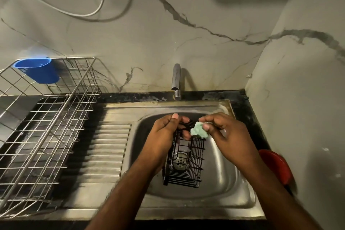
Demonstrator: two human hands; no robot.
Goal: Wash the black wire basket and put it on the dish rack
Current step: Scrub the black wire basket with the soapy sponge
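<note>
The black wire basket (186, 160) hangs tilted over the steel sink bowl (229, 179). My left hand (164, 136) grips its upper far edge with curled fingers. My right hand (227, 132) pinches a small pale green sponge scrap (198, 130) between thumb and fingers and presses it against the basket's top rim. The sink drain shows through the basket's wires. The silver dish rack (48, 127) stands on the counter to the left of the sink.
A blue plastic cup holder (39, 70) hangs on the rack's back left corner. The tap (176, 82) rises behind the sink, with no water seen running. A ribbed drainboard (106, 147) lies between rack and bowl. A red object (276, 164) sits at the right edge.
</note>
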